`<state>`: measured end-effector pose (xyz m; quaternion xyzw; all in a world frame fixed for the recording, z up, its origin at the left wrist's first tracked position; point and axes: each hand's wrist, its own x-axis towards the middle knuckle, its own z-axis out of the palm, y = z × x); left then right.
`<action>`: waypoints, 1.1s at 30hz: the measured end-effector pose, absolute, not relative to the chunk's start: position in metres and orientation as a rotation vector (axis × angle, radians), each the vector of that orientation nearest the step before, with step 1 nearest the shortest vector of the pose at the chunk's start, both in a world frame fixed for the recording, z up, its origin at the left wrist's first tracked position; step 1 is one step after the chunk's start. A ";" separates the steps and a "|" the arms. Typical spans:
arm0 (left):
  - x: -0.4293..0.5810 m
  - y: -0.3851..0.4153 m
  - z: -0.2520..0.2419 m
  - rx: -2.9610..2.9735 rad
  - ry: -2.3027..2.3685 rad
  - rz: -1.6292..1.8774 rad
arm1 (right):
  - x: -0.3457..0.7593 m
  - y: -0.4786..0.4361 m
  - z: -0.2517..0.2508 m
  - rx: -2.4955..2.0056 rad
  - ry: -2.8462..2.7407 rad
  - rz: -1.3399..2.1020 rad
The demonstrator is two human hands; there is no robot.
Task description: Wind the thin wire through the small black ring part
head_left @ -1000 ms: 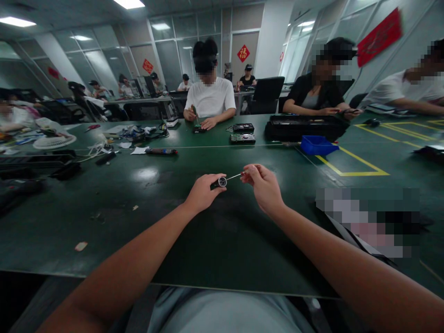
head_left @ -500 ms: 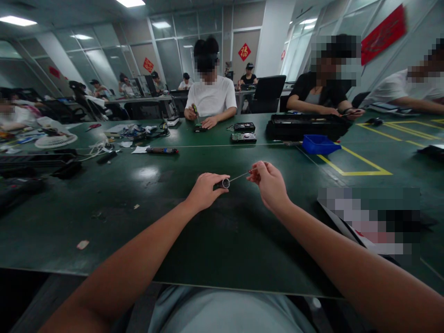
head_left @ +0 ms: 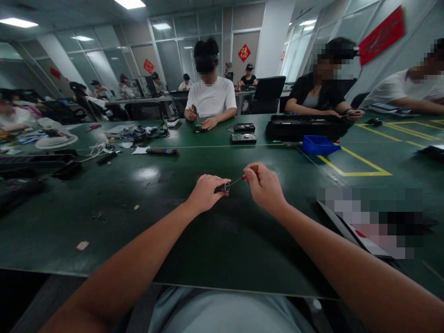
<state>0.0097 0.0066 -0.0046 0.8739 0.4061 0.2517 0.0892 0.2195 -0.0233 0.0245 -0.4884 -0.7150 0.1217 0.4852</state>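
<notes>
Between the thumb and fingers of the left hand (head_left: 204,195), drawn into a narrow pinch, sits a dark cylinder (head_left: 219,188) above the green table (head_left: 194,252), while the right hand (head_left: 266,187), fingers curled in, grips a thin-shafted tool (head_left: 238,180) aimed at its exposed end. Should the cylinder roll in that pinch, the shaft could skid off and jab the left hand. Only its end shows clearly, rimmed by a pale ring (head_left: 227,187); whether the tip touches is unclear.

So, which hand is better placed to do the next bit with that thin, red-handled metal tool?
Probably the right hand: it grips that tool, whereas the left hand holds the small, dark, silver-rimmed cylinder.
</notes>
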 end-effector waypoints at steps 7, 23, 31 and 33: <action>0.010 0.007 -0.004 2.614 1.219 0.707 | 0.219 -0.024 0.027 -1.212 -1.798 0.204; 0.013 0.000 0.005 2.022 1.267 1.019 | 0.222 -0.022 0.026 -1.263 -1.786 0.182; 0.020 -0.004 0.003 2.261 1.328 0.815 | 0.222 -0.020 0.025 -1.303 -1.814 0.161; 0.022 -0.003 -0.001 2.361 1.315 0.773 | 0.222 -0.019 0.024 -1.305 -1.809 0.162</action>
